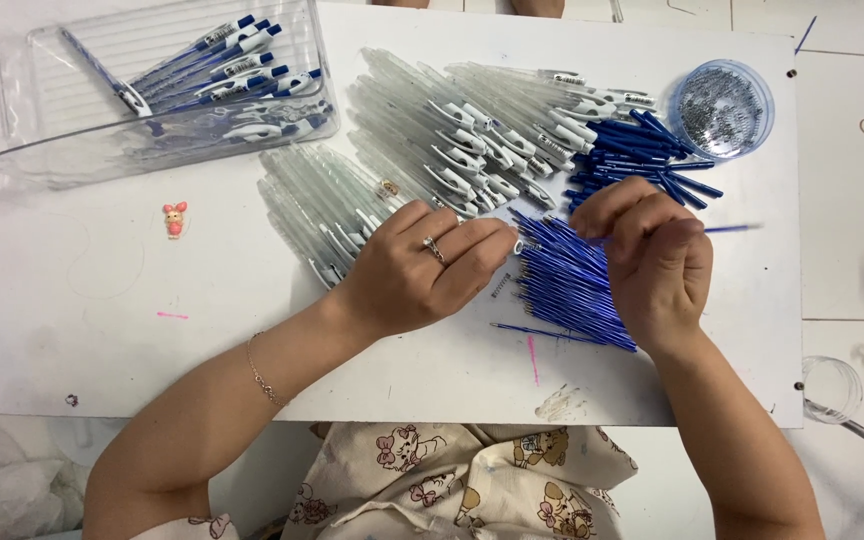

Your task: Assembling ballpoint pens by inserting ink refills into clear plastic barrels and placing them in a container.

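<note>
Two hands meet over the pile of blue refills (572,285), and I will place everything by that pile. My right hand (652,255) is pinched shut on one thin blue refill (727,229), and its tip pokes out to the side, away from the pile. My left hand (422,265) sits just beside the pile, fingers closed on something tiny at the tips. I think it is a small spring, but I cannot tell for sure. One little spring (500,285) lies loose on the white board (102,300) between that hand and the pile.

I judge the refill to be very light and bendy, so it should be held near its middle with a soft pinch. A spring that small looks easy to drop.

Behind the pile lie clear pen tubes (452,130) and short blue end caps (632,155). Past those caps stands a round blue tub of springs (722,108). Far off, beyond the left hand, a clear tray (142,85) holds finished pens (237,65).
</note>
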